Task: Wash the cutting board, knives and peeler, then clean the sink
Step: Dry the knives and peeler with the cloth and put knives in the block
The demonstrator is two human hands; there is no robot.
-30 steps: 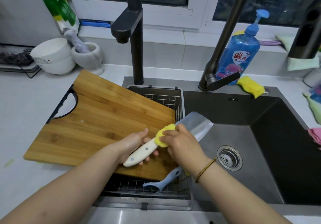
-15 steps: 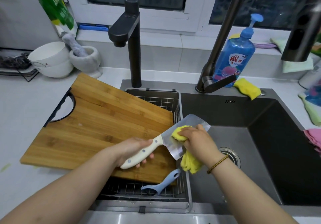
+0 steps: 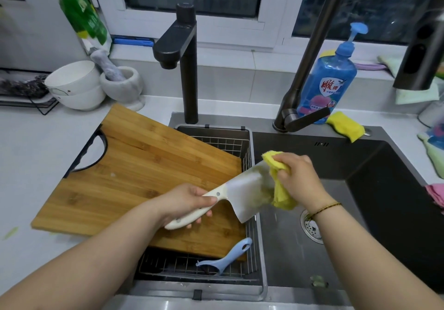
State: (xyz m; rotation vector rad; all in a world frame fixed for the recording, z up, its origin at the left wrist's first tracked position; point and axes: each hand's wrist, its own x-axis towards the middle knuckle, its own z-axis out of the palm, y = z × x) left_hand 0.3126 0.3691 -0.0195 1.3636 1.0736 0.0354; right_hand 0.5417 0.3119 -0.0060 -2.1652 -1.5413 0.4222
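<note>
Bamboo cutting board [image 3: 144,177] lies half on worktop [image 3: 36,165], half over wire basket [image 3: 223,143]. Left hand [image 3: 182,201] fingers wrapped round cleaver [image 3: 245,194] handle. Blue peeler [image 3: 230,255] in basket below. Right hand [image 3: 300,180] fingers clench yellow cloth [image 3: 282,196] against blade tip, over sink [image 3: 384,189].

Cutting board [image 3: 144,170]: one
Knife [image 3: 247,194]: one
Peeler [image 3: 230,256]: one
Sink [image 3: 384,189]: one
Hands: two, left hand [image 3: 185,201] and right hand [image 3: 298,180]
Yellow cloths: two, held cloth [image 3: 281,189] and rim cloth [image 3: 346,125]
Pink cloth [image 3: 436,193]: one
Taps: two, square tap [image 3: 187,69] and tall tap [image 3: 310,52]
White bowls: two, upper bowl [image 3: 72,79] stacked in lower bowl [image 3: 81,98]
Mortar [image 3: 125,86]: one
Pestle [image 3: 105,65]: one
Soap bottle [image 3: 329,81]: one
Wire basket [image 3: 225,141]: one
Drain strainer [image 3: 311,228]: one
</note>
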